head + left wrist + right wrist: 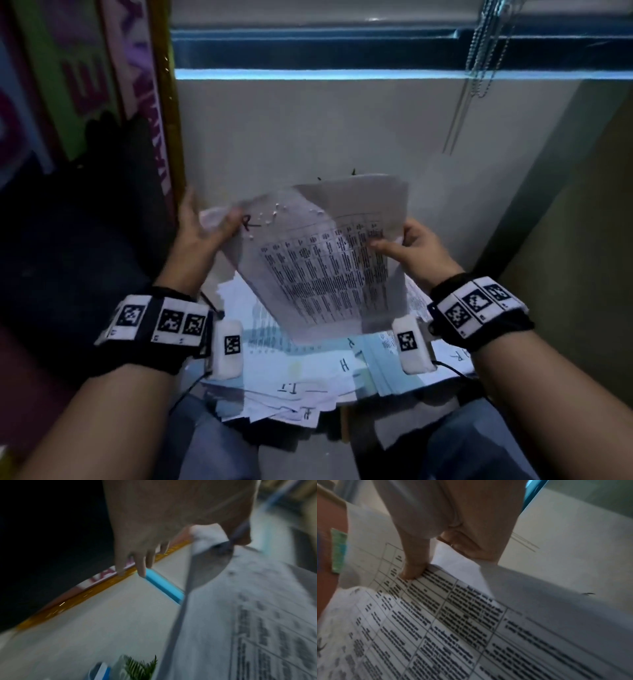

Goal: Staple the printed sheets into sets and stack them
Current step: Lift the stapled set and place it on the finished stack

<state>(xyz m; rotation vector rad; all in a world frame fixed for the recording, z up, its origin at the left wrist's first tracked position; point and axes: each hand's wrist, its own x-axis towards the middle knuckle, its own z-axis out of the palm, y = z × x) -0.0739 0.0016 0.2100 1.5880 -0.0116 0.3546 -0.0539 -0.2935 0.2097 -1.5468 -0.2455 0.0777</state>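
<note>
Both hands raised w/ printed sheets [322,260]: left hand [198,229] & right hand [416,245] pinch opposite edges.

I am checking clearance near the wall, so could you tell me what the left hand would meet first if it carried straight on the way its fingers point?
Probably the pale wall, close to the gold-edged board. The left hand pinches the printed sheets; depth is unclear.

Dim bluish light, blurred wrist views

left wrist view motion-blurred, printed sheets [325,267] text unreadable, pile [308,377] partly covered
</note>
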